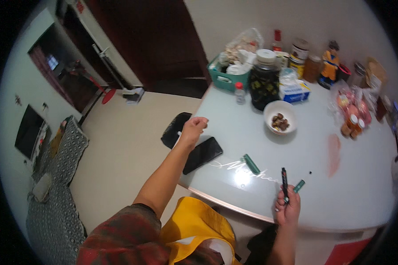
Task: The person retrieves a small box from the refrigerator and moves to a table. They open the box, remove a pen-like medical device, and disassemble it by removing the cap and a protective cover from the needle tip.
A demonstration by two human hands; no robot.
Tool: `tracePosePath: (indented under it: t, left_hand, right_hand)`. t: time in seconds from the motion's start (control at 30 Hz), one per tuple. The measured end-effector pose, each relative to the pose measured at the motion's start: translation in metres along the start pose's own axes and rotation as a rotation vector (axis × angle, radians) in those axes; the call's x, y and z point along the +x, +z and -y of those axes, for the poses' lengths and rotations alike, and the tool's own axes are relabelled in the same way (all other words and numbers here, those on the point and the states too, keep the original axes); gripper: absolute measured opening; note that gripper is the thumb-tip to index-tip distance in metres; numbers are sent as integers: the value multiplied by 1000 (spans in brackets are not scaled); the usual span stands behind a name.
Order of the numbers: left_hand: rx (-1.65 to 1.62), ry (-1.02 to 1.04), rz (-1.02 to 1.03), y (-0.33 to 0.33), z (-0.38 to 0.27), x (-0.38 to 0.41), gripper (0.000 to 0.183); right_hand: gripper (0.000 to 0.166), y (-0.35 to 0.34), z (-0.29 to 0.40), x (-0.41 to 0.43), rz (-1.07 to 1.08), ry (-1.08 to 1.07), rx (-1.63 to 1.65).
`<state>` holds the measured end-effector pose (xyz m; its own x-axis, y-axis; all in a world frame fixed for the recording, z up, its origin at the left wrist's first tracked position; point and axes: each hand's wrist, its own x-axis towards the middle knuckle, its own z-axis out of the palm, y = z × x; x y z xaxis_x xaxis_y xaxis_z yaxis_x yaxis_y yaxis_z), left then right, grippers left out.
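Observation:
Over the table's left edge my left hand [193, 131] is raised with its fingers curled together; whether something small is between them cannot be told. A dark smartphone [204, 155] lies beneath and beside it. At the front edge my right hand [289, 205] grips a black pen-like tube [284, 182] and a thin green cylinder [299, 186], both sticking up from the fingers. A green tube [251, 164] lies on the glossy white table [232, 132] between the hands. Right of the black tube is a small black piece [310, 172].
A white bowl [280, 117] of brown nut-like pieces stands mid-table. Behind it are a large dark jar [264, 82], a green basket [229, 81], a red-capped bottle [239, 94] and a blue-white box [296, 92]. Small amber bottles [350, 126] stand at right. A black stool [172, 131] adjoins the left edge.

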<state>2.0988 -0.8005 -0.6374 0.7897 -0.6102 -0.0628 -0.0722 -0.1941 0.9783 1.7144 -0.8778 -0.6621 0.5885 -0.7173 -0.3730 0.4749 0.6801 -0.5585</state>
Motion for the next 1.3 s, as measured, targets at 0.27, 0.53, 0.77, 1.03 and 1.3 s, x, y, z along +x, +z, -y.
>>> tracePosePath:
  t: [0.27,0.53,0.77,1.03,1.3]
  left_hand:
    - [386,-67,-398,-148,70,78,12]
    - [429,15,-373,-191,103,97,10]
    - [21,-33,-289,-142,30,49,34]
    - [-187,-145,552,74,-61,-120,46]
    - [-573,-319,765,145,-60,-161,39]
  right_hand:
    - [17,-1,-4,-1,7,-49,-29]
    - [16,5,-7,1,-29,-19,-61]
    - [15,8,-9,1,-15,19,-47]
    - [22,12,-16,-3,170,72,2]
    - [19,8,-13,-4,204,120,31]
